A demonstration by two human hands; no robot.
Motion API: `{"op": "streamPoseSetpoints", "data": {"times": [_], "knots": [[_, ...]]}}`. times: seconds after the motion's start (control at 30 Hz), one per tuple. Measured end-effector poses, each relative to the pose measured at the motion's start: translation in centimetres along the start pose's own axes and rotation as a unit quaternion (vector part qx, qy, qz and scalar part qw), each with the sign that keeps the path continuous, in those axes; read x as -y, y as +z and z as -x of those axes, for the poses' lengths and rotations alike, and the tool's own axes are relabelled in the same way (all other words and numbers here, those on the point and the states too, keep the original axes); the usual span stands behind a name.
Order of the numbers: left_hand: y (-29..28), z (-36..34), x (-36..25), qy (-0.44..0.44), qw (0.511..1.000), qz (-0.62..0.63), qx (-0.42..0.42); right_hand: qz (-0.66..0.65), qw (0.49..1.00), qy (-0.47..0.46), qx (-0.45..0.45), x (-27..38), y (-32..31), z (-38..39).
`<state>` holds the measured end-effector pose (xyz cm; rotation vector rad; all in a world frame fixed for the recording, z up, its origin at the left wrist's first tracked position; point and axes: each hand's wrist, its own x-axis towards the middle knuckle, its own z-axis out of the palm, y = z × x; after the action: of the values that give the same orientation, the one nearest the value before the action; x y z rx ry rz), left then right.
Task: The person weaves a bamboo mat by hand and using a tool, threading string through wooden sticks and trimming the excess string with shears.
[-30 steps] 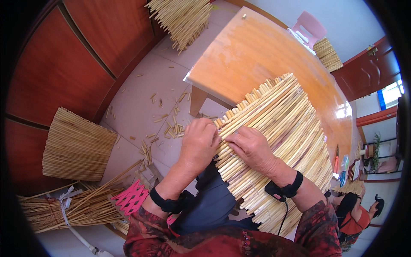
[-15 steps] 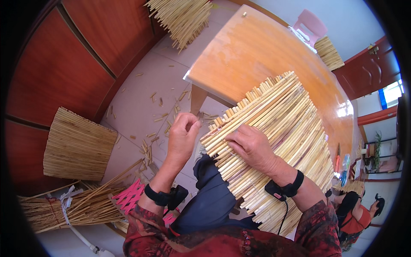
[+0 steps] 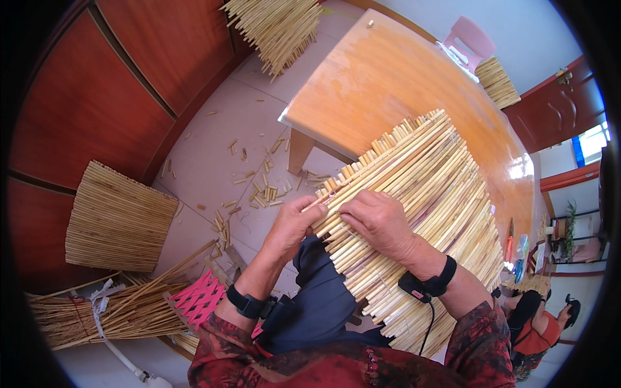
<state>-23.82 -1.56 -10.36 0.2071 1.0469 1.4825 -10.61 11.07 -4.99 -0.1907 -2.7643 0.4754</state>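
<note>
A mat of straight, pale reed stalks (image 3: pixel 414 213) lies slanted over my lap and the table's near edge, bound by thin thread across its stalks. At the mat's left end, my left hand (image 3: pixel 292 225) is closed, thumb and fingers pinched at the stalk tips; whatever is between them is too small to see. My right hand (image 3: pixel 377 223) rests on top of the mat a little to the right, fingers curled and pinched together close to its surface. What those fingertips hold is hidden. A small loop of thread (image 3: pixel 331 194) shows on the stalks between the hands.
The wooden table (image 3: pixel 362 71) stretches beyond the mat. Cut reed bits (image 3: pixel 265 191) litter the floor. A finished mat (image 3: pixel 119 220) leans on the red cabinet (image 3: pixel 84 110), above a tied reed bundle (image 3: pixel 97 317). Another person (image 3: pixel 543 323) sits at far right.
My left hand has moved right and down from the air beside the mat to its left end. My right hand and the mat have hardly shifted.
</note>
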Motion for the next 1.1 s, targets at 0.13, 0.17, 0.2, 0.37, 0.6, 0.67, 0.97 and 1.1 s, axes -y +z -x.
{"op": "streamPoseSetpoints", "data": {"times": [0.13, 0.17, 0.2, 0.37, 0.6, 0.67, 0.97, 1.1], "knots": [[0.3, -0.1, 0.8, 0.022, 0.998, 0.058, 0.018, 0.027, 0.999, -0.037, 0.01, -0.3, 0.2, 0.1], [0.5, 0.0, 0.7, 0.024, 0.998, 0.058, 0.017, 0.031, 0.998, -0.049, 0.009, -0.3, 0.2, 0.1], [0.6, 0.1, 0.7, 0.025, 0.998, 0.061, 0.015, 0.031, 0.998, -0.05, 0.009, -0.3, 0.2, 0.0], [0.9, 0.6, 0.7, 0.022, 0.998, 0.059, 0.019, 0.021, 0.995, -0.092, -0.01, -0.6, 0.3, -0.4], [0.3, 0.1, 1.5, 0.065, 0.997, 0.012, 0.028, 0.003, 0.989, -0.15, 0.003, -1.5, 0.3, -1.0], [0.2, -0.1, 1.6, 0.07, 0.997, 0.019, 0.032, -0.021, 0.985, -0.174, 0.003, -1.7, 0.5, -0.9], [0.3, -0.3, 1.7, 0.066, 0.995, -0.079, -0.017, -0.086, 0.982, -0.141, -0.095, -0.1, -3.0, -1.1], [0.9, 0.7, 1.2, 0.056, 0.997, 0.031, 0.04, -0.056, 0.995, -0.064, -0.048, -1.8, -3.8, 0.3]]}}
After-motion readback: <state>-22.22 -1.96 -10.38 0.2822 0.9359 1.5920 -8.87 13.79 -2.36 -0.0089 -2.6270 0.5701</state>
